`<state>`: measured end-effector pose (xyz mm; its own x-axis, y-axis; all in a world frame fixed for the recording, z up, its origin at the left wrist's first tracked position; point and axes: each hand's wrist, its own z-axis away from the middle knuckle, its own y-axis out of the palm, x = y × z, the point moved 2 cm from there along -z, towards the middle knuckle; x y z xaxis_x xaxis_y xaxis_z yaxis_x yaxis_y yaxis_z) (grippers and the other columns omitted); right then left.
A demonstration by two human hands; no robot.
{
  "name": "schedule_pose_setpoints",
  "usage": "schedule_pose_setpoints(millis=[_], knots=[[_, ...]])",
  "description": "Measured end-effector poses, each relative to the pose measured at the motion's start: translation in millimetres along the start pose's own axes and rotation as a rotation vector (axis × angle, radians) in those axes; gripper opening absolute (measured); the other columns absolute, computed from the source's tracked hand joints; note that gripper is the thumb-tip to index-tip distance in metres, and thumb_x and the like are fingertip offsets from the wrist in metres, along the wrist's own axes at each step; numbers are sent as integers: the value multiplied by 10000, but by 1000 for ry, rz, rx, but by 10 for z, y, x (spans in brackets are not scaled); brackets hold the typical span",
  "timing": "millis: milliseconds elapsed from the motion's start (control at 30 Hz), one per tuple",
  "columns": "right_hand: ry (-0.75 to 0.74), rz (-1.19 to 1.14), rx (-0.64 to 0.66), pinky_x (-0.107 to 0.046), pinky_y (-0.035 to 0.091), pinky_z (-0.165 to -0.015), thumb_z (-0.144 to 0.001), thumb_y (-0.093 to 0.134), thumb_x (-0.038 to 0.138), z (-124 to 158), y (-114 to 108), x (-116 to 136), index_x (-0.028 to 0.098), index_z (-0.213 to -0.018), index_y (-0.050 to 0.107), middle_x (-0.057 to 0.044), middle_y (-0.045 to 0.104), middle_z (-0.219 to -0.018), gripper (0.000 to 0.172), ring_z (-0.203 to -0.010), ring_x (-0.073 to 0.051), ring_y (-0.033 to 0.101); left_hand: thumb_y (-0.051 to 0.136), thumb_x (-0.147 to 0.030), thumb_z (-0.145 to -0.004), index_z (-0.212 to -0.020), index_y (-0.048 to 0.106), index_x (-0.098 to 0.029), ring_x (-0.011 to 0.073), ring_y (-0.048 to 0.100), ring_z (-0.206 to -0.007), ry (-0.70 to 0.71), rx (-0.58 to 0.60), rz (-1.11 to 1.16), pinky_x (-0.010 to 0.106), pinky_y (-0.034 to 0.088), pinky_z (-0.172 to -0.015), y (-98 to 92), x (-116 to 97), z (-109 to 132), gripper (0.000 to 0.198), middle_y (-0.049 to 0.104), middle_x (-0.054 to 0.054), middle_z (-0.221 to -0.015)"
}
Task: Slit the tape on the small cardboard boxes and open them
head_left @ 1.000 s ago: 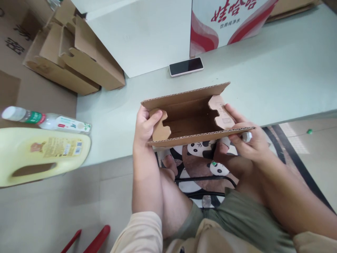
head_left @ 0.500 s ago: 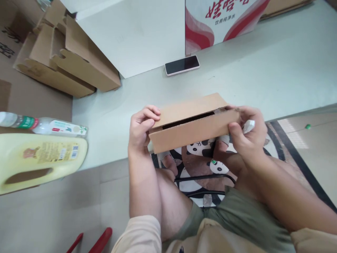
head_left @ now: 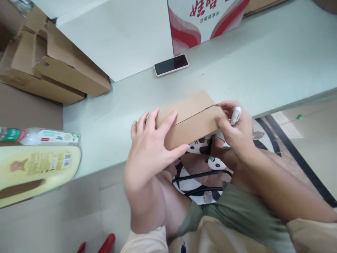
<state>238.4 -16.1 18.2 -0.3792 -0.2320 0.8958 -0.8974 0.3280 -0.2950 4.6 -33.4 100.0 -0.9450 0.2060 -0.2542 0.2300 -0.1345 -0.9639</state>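
Pale counter point(head_left: 268, 59), tiled floor point(head_left: 79, 200) and panda mat point(head_left: 191, 165) below its near edge. Box point(head_left: 196, 128) held above that near edge, around mid-length; two flaps meet at a thin dark seam, contents can't be seen. Left hand point(head_left: 151, 151): fingers point(head_left: 151, 121) spread wide, laid over box's left end, thumb out along the near side, not wrapped round it. Right hand point(head_left: 238, 128): fingers point(head_left: 228, 104) closed on box's right end, thumb on the near flap; also keeps a small white item point(head_left: 235, 116) in the palm, type unclear. Phone point(head_left: 171, 65) flat farther back, screen up, by the foot of the white box point(head_left: 118, 38). Red-white carton point(head_left: 207, 21) stands right of that, toward far edge. Brown boxes point(head_left: 79, 66) at far left corner. Bottle point(head_left: 52, 136) and yellow jug point(head_left: 47, 165) side by side at near left corner, jug nearer the edge.
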Motion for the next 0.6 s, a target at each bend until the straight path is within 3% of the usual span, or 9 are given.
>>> schedule_pose_setpoints(millis=[67,200,300,367,433,500,533,567,600], knots=[[12,3,1,-347,579,-716,-826,672,341,-9,-4,-27,259,-996,671,-33,738,-925,189,-856,-214,709,807,-558,-712,-1538,453,-355,488,327,-1475,9,-9,-71,729,244,-1187,54,-84,-7,922,399,151,-1594],[19,-48,88,-315,529,-621,-851,663,556,-68,-11,-161,258,-969,681,-32,721,-859,321,-763,-188,670,824,-511,-701,-1511,490,-366,462,411,-1413,37,-67,-82,699,303,-1169,99,-77,-58,889,445,152,-1546],[104,-237,87,-270,439,-490,-857,628,664,-157,-16,-294,234,-828,655,-28,671,-742,432,-625,-140,603,839,-553,-658,-1472,533,-386,444,434,-1401,65,-100,2,670,336,-1168,60,136,-61,886,459,117,-1545],[211,-380,18,-239,329,-399,-854,624,687,-222,-26,-364,220,-705,595,-21,615,-649,490,-541,-116,543,845,-581,-636,-1467,540,-385,427,445,-1408,66,-117,117,649,351,-1174,28,411,-40,907,463,95,-1554],[317,-524,-71,-233,227,-342,-844,574,755,-281,-46,-406,220,-635,546,-17,559,-575,574,-473,-108,483,881,-587,-581,-1464,543,-386,410,462,-1409,44,-171,290,626,356,-1190,27,748,-29,966,470,64,-1572],[373,-654,-144,-245,227,-325,-829,447,859,-337,-75,-424,228,-620,533,-14,527,-540,670,-435,-111,453,963,-510,-440,-1437,569,-385,395,518,-1353,45,-250,577,600,405,-1173,93,1029,-46,1079,570,34,-1501],[373,-701,-172,-253,273,-335,-814,379,903,-364,-93,-430,233,-625,532,-14,525,-539,713,-436,-116,466,973,-511,-384,-1387,613,-371,378,568,-1284,56,-325,761,580,442,-1149,147,1113,-64,1075,656,18,-1386],[365,-731,-196,-263,326,-356,-798,320,937,-389,-112,-437,237,-632,529,-14,526,-542,749,-445,-122,487,936,-579,-404,-1277,684,-339,351,606,-1212,64,-485,964,551,469,-1133,203,1157,-79,941,712,-1,-1254],[353,-739,-214,-270,360,-376,-787,266,959,-411,-128,-448,239,-638,523,-8,514,-533,778,-444,-124,494,857,-645,-520,-1210,704,-329,320,616,-1191,48,-633,1165,516,477,-1133,276,1156,-93,774,726,-21,-1190]])
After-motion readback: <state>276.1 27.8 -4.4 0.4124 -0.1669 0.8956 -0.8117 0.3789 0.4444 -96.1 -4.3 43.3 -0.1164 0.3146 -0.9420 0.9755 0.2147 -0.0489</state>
